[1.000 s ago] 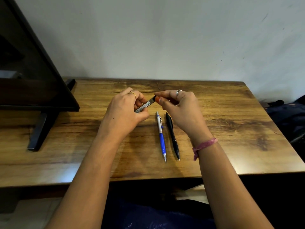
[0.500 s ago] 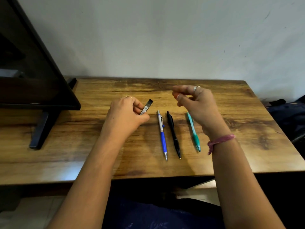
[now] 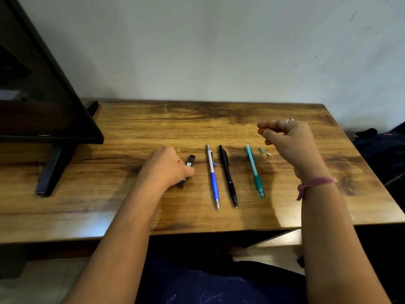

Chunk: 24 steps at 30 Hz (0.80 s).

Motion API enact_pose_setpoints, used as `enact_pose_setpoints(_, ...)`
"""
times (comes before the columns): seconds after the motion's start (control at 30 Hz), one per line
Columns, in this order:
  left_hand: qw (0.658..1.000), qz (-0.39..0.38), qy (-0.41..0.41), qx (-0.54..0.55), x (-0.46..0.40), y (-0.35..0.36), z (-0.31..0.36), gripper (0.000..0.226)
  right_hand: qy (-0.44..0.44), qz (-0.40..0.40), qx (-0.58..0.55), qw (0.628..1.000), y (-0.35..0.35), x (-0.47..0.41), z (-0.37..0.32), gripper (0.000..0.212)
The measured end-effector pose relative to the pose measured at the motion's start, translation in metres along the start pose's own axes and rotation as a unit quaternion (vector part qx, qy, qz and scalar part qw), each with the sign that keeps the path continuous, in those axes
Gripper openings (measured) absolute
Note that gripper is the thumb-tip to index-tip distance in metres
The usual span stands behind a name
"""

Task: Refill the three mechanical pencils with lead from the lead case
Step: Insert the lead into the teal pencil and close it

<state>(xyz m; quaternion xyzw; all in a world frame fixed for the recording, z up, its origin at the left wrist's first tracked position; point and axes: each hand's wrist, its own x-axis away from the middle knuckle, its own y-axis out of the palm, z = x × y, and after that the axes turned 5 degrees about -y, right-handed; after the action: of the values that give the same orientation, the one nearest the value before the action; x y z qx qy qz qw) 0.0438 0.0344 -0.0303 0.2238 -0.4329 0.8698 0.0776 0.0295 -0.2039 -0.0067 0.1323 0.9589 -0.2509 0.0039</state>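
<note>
Three mechanical pencils laid side by side on the table (image 3: pixel 306 216), tips pointing to the near edge, roughly midway between left and right edges: blue pencil (image 3: pixel 213 177), then black pencil (image 3: pixel 228 174) just beside, then teal pencil (image 3: pixel 254 171) set a little further toward the right edge. Blue and black appear capped and untouched; no sign of refilling on either. Teal pencil apparently opened: small teal cap (image 3: pixel 260 150) and tiny white piece (image 3: pixel 268 154), probably the eraser, lying loose just right of its far end. Left of the blue pencil, lead case (image 3: pixel 187 171) flat on the wood, left hand (image 3: pixel 166 167) curled over it with thumb and fingers gripping its near half. Further back and toward the right edge, right hand (image 3: pixel 289 142) raised above the surface, fingertips pinched together; presumably a lead held between them, but too fine to confirm. Judged stage: first pencil open and awaiting lead, insertion and recapping outstanding; remaining two pencils wholly outstanding. At far left corner, dark monitor (image 3: pixel 39 88) on its stand.
</note>
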Motion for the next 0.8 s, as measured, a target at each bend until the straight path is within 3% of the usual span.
enact_pose_setpoints(0.27, 0.999, -0.029, -0.014, 0.014, -0.001, -0.01, 0.0, 0.032, 0.021, 0.027, 0.032, 0.999, -0.013, -0.003, 0.013, 0.017)
enact_pose_setpoints(0.43, 0.996, 0.064, 0.053, 0.029, 0.007, -0.004, 0.018, 0.026, 0.034, 0.026, 0.079, 0.996, -0.019, -0.002, 0.025, 0.016)
enact_pose_setpoints(0.8, 0.983, 0.08, 0.155, 0.062, 0.031, 0.048, 0.076, 0.019, 0.034, -0.03, 0.212, 0.976, -0.02, -0.002, 0.048, 0.009)
